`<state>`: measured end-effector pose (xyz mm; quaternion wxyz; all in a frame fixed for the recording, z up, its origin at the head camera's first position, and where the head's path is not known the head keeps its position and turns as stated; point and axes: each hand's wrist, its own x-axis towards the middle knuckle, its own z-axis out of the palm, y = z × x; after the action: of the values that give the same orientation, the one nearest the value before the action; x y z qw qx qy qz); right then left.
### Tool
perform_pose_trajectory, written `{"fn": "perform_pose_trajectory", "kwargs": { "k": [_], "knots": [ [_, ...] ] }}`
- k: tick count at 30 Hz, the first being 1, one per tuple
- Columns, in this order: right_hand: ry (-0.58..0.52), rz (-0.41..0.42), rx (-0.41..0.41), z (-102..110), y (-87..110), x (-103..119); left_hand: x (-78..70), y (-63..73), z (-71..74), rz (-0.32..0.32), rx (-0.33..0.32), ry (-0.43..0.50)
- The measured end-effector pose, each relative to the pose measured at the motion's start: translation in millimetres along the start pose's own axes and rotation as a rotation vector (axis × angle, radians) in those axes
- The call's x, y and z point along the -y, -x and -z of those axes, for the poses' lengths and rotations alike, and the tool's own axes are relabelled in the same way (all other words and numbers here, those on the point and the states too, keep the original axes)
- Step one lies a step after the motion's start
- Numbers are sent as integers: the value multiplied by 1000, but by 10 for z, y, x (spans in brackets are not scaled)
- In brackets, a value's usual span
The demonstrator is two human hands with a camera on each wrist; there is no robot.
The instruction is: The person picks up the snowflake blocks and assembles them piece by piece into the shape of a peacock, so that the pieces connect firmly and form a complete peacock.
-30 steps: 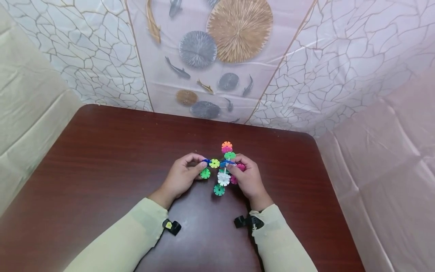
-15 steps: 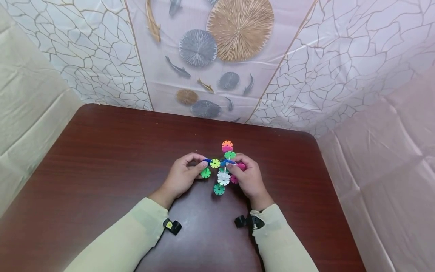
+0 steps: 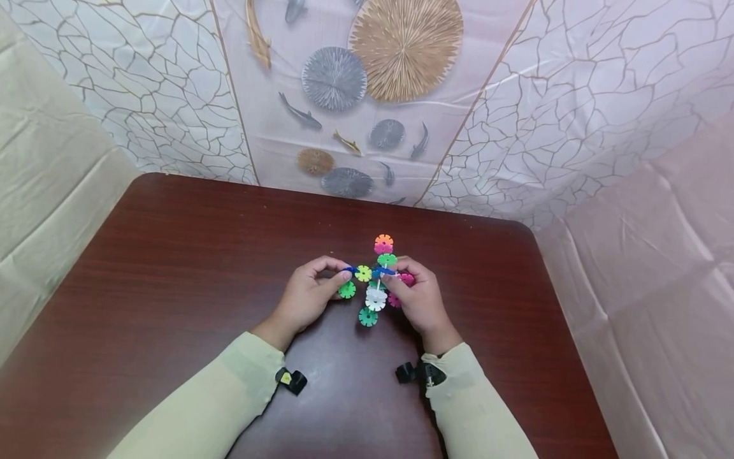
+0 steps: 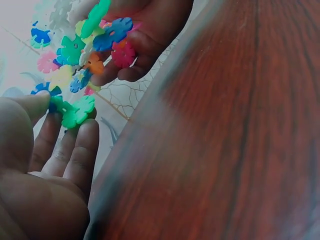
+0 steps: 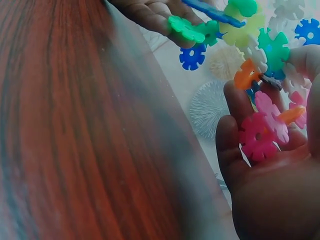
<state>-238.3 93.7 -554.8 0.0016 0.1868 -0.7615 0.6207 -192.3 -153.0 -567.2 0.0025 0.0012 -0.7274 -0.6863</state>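
Several notched plastic discs are slotted together into one branching model, which both hands hold above the table. My left hand [image 3: 308, 294] pinches a blue disc [image 4: 46, 90] at the model's left end between thumb and forefinger; a green disc [image 3: 346, 289] hangs just below. A yellow disc [image 3: 363, 273] bridges toward the middle. My right hand [image 3: 420, 299] grips the right side, its thumb over the joined pieces. Pink discs [image 5: 258, 138] lie against its fingers and palm. An orange disc [image 3: 383, 241] tops the far end, and a white disc [image 3: 376, 298] sits nearer. Some joints are hidden behind the fingers.
The dark red-brown wooden table [image 3: 189, 255] lies under both hands. A patterned wall covering [image 3: 338, 127] rises behind its far edge, with cloth-covered sides left and right. Black wrist cameras [image 3: 295, 381] are strapped over the light sleeves.
Both hands keep their holds. The model's near end, with the white and green discs, has shifted very slightly left and upward in the head view.
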Motion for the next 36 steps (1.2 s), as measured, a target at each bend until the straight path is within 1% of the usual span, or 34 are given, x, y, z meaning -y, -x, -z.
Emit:
{"fn": "perform_pose_trajectory", "kwargs": {
  "k": [3,5,11,17,23,36],
  "knots": [
    [9,-13,-1,-1,1,4,-6,5,-2,-2,2,-21],
    [16,-22,1,4,0,-5,-8,7,-2,1,3,-18],
    [-27,-23,-36,32,-13,-6,-34,5,6,-5,-6,42],
    [-23,-27,-7,24,-7,2,-55,14,-1,-4,1,58],
    [-25,-18,-14,16,-4,1,-50,12,-8,-10,-3,63],
    [6,1,5,22,-12,9,-42,5,-5,-5,-13,73]
  ]
}}
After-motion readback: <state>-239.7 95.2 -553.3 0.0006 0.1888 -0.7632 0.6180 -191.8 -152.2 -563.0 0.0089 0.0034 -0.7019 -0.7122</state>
